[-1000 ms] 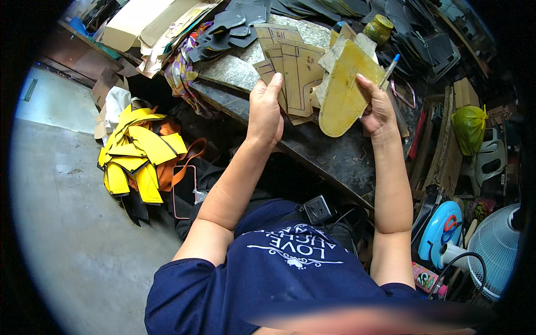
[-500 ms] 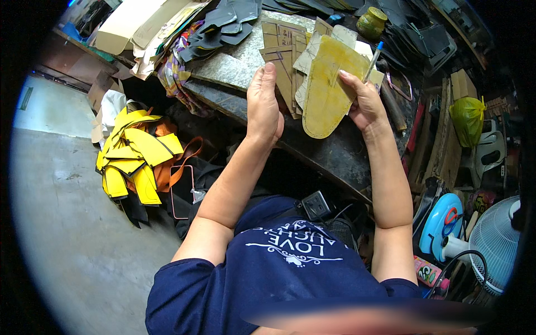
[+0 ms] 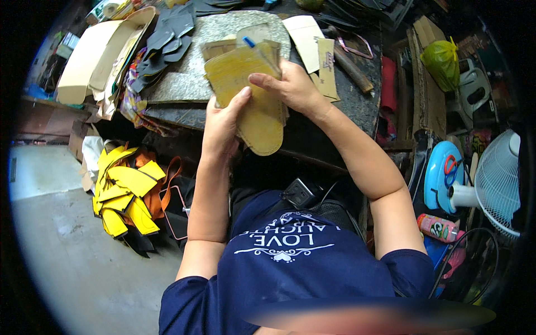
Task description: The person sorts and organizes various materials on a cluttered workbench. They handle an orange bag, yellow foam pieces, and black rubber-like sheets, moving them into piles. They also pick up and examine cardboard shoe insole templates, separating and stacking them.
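Note:
A worn yellow pattern piece [image 3: 258, 120], long and round-ended with small holes along its edge, is held over the near edge of the workbench. Behind it sit more pattern pieces [image 3: 216, 49], brown and grey, in a stack mostly covered by the yellow one. My left hand [image 3: 222, 125] grips the stack from the left, thumb on the yellow face. From the right, my right hand [image 3: 296, 89] closes on it, thumb also on top. A blue pen end [image 3: 248, 42] sticks up beyond the yellow piece; how it is held is hidden.
Cream card pieces [image 3: 303, 40] and a dark rod [image 3: 353, 70] lie right on the bench. Grey cut pieces [image 3: 159, 50] and an open cardboard box [image 3: 84, 61] stand left. Yellow cut pieces [image 3: 131, 178] hang lower left; a fan [image 3: 502, 181] stands at the right.
My left hand, held flat and apart before, now grips the stack too. The pattern pieces fanned out on the bench are gathered behind the yellow one, which has moved left and toward me.

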Action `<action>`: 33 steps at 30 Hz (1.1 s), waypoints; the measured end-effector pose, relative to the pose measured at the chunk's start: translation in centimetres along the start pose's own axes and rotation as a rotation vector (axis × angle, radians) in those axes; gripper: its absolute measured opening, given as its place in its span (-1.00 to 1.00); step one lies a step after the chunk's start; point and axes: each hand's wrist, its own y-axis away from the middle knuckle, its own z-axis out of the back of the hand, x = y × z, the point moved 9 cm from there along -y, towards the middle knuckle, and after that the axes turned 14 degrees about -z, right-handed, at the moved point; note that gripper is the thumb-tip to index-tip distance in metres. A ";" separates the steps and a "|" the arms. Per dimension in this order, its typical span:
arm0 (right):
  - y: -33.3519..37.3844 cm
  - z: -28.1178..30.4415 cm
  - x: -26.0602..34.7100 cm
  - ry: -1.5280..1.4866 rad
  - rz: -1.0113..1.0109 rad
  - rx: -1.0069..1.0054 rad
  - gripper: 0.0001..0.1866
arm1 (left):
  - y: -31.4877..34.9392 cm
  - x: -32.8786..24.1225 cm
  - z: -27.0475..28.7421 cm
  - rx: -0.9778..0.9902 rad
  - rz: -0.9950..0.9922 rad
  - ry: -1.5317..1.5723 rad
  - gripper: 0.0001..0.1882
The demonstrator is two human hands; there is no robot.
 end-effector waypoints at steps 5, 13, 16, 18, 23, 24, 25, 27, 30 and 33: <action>-0.1 4.3 1.0 0.438 -0.076 -0.204 -0.37 | 0.0 -0.5 2.3 -0.112 -0.114 0.018 -0.70; 0.7 10.7 -0.1 1.065 -0.366 -0.502 -0.28 | 0.1 -2.1 5.9 -0.265 -0.220 0.051 -0.68; 0.5 10.1 -0.9 1.143 -0.412 -0.452 -0.22 | 0.5 -2.8 6.8 -0.338 -0.248 0.046 -0.68; 0.4 10.2 -0.7 1.128 -0.410 -0.457 -0.17 | 0.7 -3.1 7.1 -0.375 -0.260 0.055 -0.68; 0.6 9.9 0.6 1.142 -0.401 -0.488 -0.43 | 1.1 -4.1 7.5 -0.386 -0.287 0.055 -0.69; 0.7 10.0 0.9 1.147 -0.397 -0.514 -0.49 | 1.2 -4.3 7.5 -0.375 -0.289 0.052 -0.69; 0.9 10.2 1.1 1.137 -0.403 -0.527 -0.52 | 1.3 -4.3 7.6 -0.378 -0.284 0.051 -0.69; 1.3 10.7 2.1 1.135 -0.345 -0.587 -0.61 | 1.5 -4.2 7.8 -0.390 -0.270 0.025 -0.69; 2.0 12.2 3.5 1.075 -0.260 -0.715 -0.68 | 1.6 -3.8 7.4 -0.386 -0.238 0.019 -0.70; 3.5 12.2 6.2 0.923 0.013 -0.851 -0.75 | 1.4 -2.7 6.0 -0.321 -0.197 0.036 -0.68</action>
